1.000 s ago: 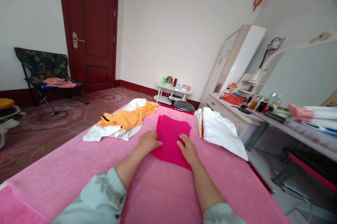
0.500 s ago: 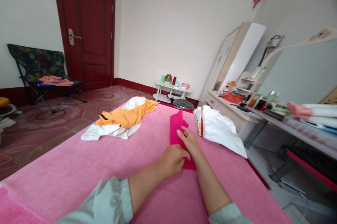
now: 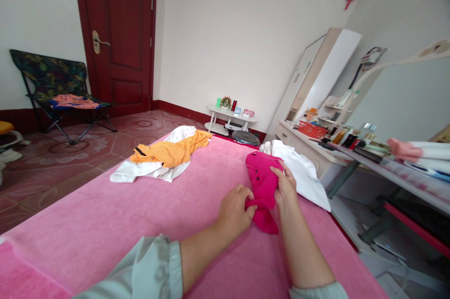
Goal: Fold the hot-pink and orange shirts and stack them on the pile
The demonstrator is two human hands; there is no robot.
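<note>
A folded magenta shirt (image 3: 262,179) with small dark dots like buttons is raised a little above the pink bed cover (image 3: 197,224). My left hand (image 3: 237,210) pinches its near edge, where a fold of cloth bunches up. Along its right side, my right hand (image 3: 285,184) grips the folded layers, thumb on top. The shirt's lower end hangs down below both hands. Just behind my right hand lies a stack of folded white clothes (image 3: 298,168), partly covered by the shirt and hand.
An orange garment (image 3: 172,151) lies across a white garment (image 3: 123,171) at the far left of the bed. On the right stand a dressing table with bottles and a red basket (image 3: 311,129). A camouflage folding chair (image 3: 52,76) holds more clothing near the door.
The magenta shirt lay flat and narrow; now it is lifted, turned to show the dots, and shifted right. My right hand moved right and closed on its side.
</note>
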